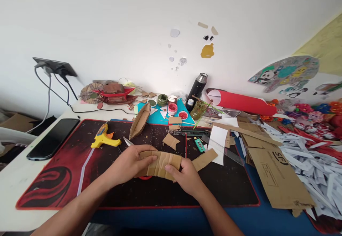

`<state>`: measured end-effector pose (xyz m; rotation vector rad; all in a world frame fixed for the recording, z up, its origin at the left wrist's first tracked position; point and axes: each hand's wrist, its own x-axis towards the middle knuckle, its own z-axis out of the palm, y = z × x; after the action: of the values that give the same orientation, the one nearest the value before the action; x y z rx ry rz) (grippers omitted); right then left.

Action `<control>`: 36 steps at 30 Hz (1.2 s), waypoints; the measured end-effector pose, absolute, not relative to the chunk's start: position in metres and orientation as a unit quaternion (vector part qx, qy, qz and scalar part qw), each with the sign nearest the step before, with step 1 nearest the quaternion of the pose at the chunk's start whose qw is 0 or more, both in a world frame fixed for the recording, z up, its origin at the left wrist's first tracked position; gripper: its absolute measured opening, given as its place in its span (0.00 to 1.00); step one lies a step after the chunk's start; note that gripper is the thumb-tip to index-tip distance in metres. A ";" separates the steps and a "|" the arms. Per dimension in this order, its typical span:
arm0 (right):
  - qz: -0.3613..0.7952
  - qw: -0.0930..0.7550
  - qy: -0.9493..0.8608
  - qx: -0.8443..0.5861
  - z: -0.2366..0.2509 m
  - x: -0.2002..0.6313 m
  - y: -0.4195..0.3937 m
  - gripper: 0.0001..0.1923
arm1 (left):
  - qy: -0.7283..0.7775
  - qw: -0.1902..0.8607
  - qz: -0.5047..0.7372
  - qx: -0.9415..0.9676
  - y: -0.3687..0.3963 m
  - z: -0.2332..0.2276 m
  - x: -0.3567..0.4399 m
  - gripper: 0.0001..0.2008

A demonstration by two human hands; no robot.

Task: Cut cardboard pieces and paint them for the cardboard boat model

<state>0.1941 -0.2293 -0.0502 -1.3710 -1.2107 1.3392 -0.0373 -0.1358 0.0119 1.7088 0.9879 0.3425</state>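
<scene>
Both my hands hold a folded brown cardboard piece low over the black and red desk mat. My left hand grips its left end, with the thumb on top. My right hand pinches its right end. Something red shows just under the cardboard, partly hidden. A thin red stick stands just behind my right hand. A cardboard boat hull lies behind my left hand, and a silver blade tip pokes out beside it.
A yellow glue gun and a black phone lie at the left. Paint pots, a black flask, a clear ruler and a green lighter sit behind. Cardboard sheets and white paper scraps fill the right.
</scene>
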 end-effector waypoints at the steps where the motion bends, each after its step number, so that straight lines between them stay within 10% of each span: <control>1: 0.522 0.438 -0.488 -0.546 -0.049 0.195 -0.229 0.20 | 0.415 0.534 0.144 0.722 -0.137 0.011 -0.037 0.20; 36: 0.552 0.482 -0.398 -0.552 -0.052 0.180 -0.231 0.26 | 0.459 0.664 0.183 0.561 -0.151 -0.006 -0.019 0.25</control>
<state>0.1796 -0.2308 -0.0521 -1.3450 -0.9694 1.3468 -0.0186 -0.1514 -0.0062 1.2672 1.0369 0.4135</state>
